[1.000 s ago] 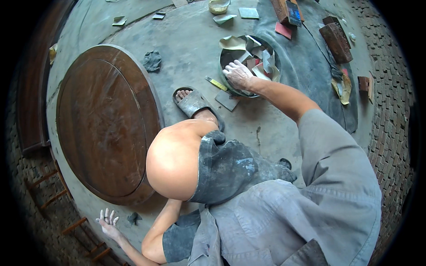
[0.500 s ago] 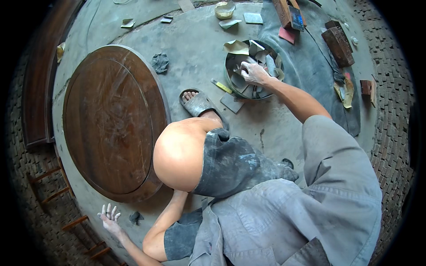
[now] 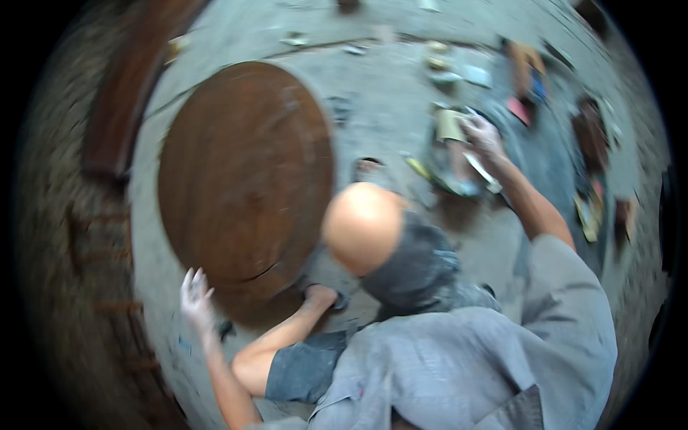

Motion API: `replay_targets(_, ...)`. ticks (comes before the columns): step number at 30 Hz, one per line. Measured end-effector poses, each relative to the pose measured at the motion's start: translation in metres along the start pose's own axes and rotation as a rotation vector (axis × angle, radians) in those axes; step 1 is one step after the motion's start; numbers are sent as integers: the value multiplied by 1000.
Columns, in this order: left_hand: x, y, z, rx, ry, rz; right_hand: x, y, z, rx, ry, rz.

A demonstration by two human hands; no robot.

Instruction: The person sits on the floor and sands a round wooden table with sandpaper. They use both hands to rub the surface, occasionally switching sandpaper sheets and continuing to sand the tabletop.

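My right hand (image 3: 484, 139) is over the far side of a round tub (image 3: 459, 188) filled with scraps of sheet material. Its fingers are bent together beside a tan sheet (image 3: 450, 125); blur hides what they grip. Below that hand, a pale strip (image 3: 482, 172) slants across the tub. My left hand (image 3: 197, 304), dusted white, is open with its fingers apart. It hovers by the near left edge of a large round brown wooden tabletop (image 3: 244, 179), holding nothing.
A yellow-handled tool (image 3: 418, 168) lies left of the tub. Beyond it are a pink sheet (image 3: 518, 110), a pale sheet (image 3: 476, 76) and brown blocks (image 3: 591, 132) on a dark cloth. A long dark wooden piece (image 3: 132, 93) lies at far left. My bent knee (image 3: 363, 228) is between tabletop and tub.
The whole view has shifted and blurred. My right hand has moved from the middle of the tub toward its far side. My left hand has risen closer to the tabletop's edge.
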State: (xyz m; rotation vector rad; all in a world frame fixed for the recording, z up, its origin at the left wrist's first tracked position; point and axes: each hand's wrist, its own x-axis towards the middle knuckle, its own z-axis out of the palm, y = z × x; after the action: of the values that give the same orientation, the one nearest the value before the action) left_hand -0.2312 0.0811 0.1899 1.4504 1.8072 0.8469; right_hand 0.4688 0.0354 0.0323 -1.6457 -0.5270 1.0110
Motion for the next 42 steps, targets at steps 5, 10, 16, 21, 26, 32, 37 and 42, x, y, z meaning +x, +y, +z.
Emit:
replay_targets(5, -14, 137, 93, -42, 17, 362, -23, -151, 91, -20, -269, -145)
replay_targets(10, -32, 174, 153, -79, -45, 703, -103, -207, 247, -48, -658, 23)
replay_targets(16, 6, 131, 140, -206, 119, 597, -161, -204, 318, -9, -785, 304)
replay_targets(21, 52, 93, 100, -586, 34, 302, -150, -183, 354, -240, -872, 31)
replay_targets(26, 82, 65, 85, -703, -153, -44, -154, -151, 396, -319, -1006, 118)
replay_targets(32, 111, 25, 96, -804, -186, -97, -105, -106, 448, 107, -971, 470)
replay_targets(37, 133, -21, 111, -890, -73, -123, -89, -88, 471, 375, -1063, 622)
replay_targets(42, 146, -34, 119, -901, -101, -99, -68, -85, 486, 374, -1240, 613)
